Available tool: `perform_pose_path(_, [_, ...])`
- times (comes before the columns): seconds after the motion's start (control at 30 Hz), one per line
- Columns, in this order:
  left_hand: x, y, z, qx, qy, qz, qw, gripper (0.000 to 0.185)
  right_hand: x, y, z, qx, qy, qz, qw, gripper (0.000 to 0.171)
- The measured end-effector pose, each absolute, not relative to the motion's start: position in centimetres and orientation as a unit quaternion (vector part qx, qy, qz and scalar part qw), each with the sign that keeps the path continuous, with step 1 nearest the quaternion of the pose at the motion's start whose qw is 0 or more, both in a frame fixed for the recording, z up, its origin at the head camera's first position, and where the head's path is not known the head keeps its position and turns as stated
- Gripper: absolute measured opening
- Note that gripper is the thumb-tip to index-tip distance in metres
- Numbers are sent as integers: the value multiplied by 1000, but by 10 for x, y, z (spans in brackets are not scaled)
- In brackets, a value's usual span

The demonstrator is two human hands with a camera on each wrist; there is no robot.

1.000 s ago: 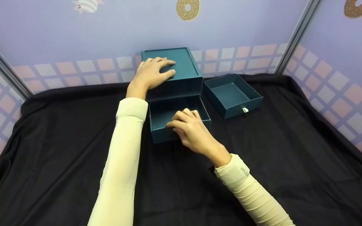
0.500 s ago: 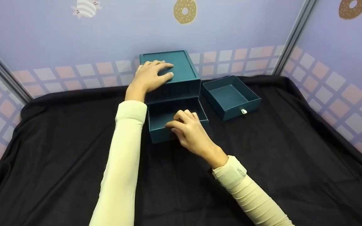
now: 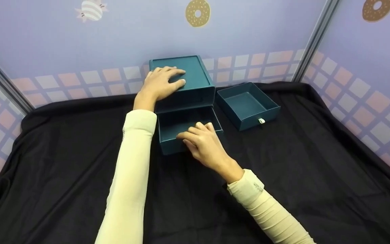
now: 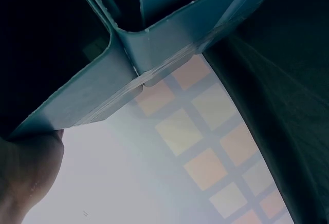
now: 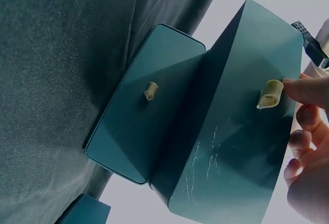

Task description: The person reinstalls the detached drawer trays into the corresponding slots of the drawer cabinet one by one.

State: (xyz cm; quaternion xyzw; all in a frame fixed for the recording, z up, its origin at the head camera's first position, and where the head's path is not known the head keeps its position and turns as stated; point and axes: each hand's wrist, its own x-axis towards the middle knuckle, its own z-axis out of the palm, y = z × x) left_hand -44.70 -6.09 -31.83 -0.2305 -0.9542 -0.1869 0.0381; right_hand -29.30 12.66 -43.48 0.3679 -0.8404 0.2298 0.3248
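A teal drawer cabinet (image 3: 195, 71) stands against the back wall, its upper slot without a drawer. My left hand (image 3: 160, 83) rests on the cabinet's top at the left edge, fingers spread. Below the slot, a drawer (image 3: 172, 147) is pulled out and holds nothing in its visible part. My right hand (image 3: 206, 145) grips its front rim, fingers over the edge and thumb in front. In the right wrist view, the thumb (image 5: 303, 89) is beside the drawer's cream pull tab (image 5: 271, 94). Beneath, another drawer front (image 5: 139, 131) with a tab sits flush.
A loose teal drawer (image 3: 271, 115) with a pale tab (image 3: 261, 121) stands right of the cabinet. Black cloth (image 3: 310, 162) covers the table. Patterned wall panels (image 3: 249, 30) with metal corner posts (image 3: 311, 40) enclose the back and sides.
The head view has shifted slightly. My right hand's fingers have moved a little at the drawer's front rim. The left hand, cabinet and drawers stay put.
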Motion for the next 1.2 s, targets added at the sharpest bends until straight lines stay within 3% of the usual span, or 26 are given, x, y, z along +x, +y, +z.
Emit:
perform_pose_path(0.3, [-445,-62,-319,-231,-953,-193,37,59,-294,127,-436,361,-842,240,322,16])
perform_pose_path(0.63, [-447,-60,-319,-230,-954,-187,41,59,-295,128,-437,351,-860,220,297,24])
perform_pose_path(0.97, [-447,-63,-319,-232,-954,-187,39,59,-295,130,-437,349,-882,198,248,43])
perform_pose_path(1.2, [-448,-61,-318,-234,-954,-184,34,59,-293,131,-440,325,-907,183,196,70])
